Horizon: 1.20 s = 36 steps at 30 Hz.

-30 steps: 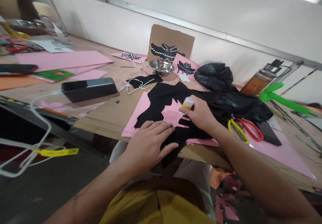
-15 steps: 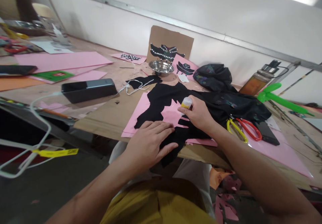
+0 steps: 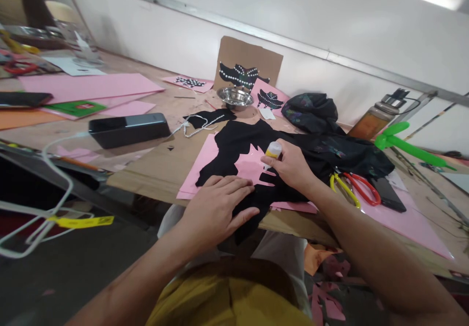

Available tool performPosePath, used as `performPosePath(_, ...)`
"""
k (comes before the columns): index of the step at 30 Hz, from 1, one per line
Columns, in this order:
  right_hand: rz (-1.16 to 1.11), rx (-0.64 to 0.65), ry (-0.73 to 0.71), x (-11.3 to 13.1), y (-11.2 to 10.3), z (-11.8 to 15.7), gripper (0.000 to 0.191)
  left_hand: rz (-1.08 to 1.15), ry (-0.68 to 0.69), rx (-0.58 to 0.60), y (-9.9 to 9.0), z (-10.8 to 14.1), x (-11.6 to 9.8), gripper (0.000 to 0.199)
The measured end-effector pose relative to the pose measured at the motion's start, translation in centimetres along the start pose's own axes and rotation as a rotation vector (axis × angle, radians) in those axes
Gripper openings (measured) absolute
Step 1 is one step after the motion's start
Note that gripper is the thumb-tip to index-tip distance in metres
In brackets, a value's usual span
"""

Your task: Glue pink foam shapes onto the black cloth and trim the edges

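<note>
My right hand [image 3: 287, 162] is closed around a small glue bottle [image 3: 273, 151] with a whitish base and a yellow label, tilted with its tip down at the right side of a pink paper cutout [image 3: 249, 164]. The cutout lies on black cloth [image 3: 234, 143]. Flat on the cloth and the cutout's lower left edge rests my left hand [image 3: 222, 201], fingers extended and holding nothing. Pink sheets [image 3: 190, 182] show from under the cloth. Whether the bottle's tip touches the paper is too small to tell.
Yellow-handled scissors [image 3: 344, 190], red-handled scissors [image 3: 366, 188] and a dark phone [image 3: 392, 194] lie at the right. Behind are a steel bowl [image 3: 234, 97], beaded cutouts and a bottle [image 3: 373, 117]. A black box [image 3: 129, 130] stands at the left.
My right hand has shifted slightly to the right with the glue bottle. My left hand stays in place on the cloth.
</note>
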State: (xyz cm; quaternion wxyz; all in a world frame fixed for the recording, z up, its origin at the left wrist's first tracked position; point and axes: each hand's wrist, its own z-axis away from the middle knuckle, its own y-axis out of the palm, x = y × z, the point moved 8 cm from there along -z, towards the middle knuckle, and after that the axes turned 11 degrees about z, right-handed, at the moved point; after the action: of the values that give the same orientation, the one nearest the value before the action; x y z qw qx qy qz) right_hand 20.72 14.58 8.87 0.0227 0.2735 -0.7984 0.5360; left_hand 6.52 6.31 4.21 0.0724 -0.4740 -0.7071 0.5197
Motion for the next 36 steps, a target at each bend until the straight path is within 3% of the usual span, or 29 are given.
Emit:
performPosePath(19,0.012,0.038,0.008,-1.0,-0.6,0.6,0.027,0.028,-0.007,-0.004,0.0,0.0,0.2,0.04)
performPosePath(29,0.01,0.023,-0.013,0.2,0.1,-0.1,0.029,0.027,-0.012,-0.008,0.0,-0.1,0.2,0.039)
performPosePath(36,0.009,0.06,0.009,-0.7,-0.6,0.5,0.026,0.027,-0.006,-0.008,0.0,0.0,0.2,0.04)
